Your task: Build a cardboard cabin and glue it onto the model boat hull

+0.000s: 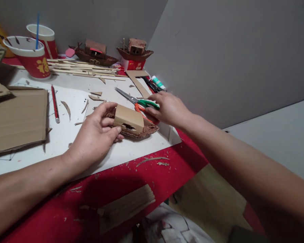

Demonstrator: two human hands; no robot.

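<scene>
My left hand (98,130) is closed round the left end of a small cardboard boat (150,129), thumb at the front and fingers behind. A curved tan cardboard cabin (129,116) with a torn opening in its side sits on the brown hull. Just behind the boat, my right hand (164,106) reaches over scissors (131,98) with green and orange handles. Its fingers curl at the handles, and how firmly they hold is hidden. The scissors' blades point to the back left.
Two finished brown boats (91,57), thin wooden sticks (83,69) and red paper cups (31,60) stand at the back. Cardboard sheets (20,118) and a red pencil (55,104) lie left. Corrugated cardboard (128,206) lies at the front edge, with scraps around.
</scene>
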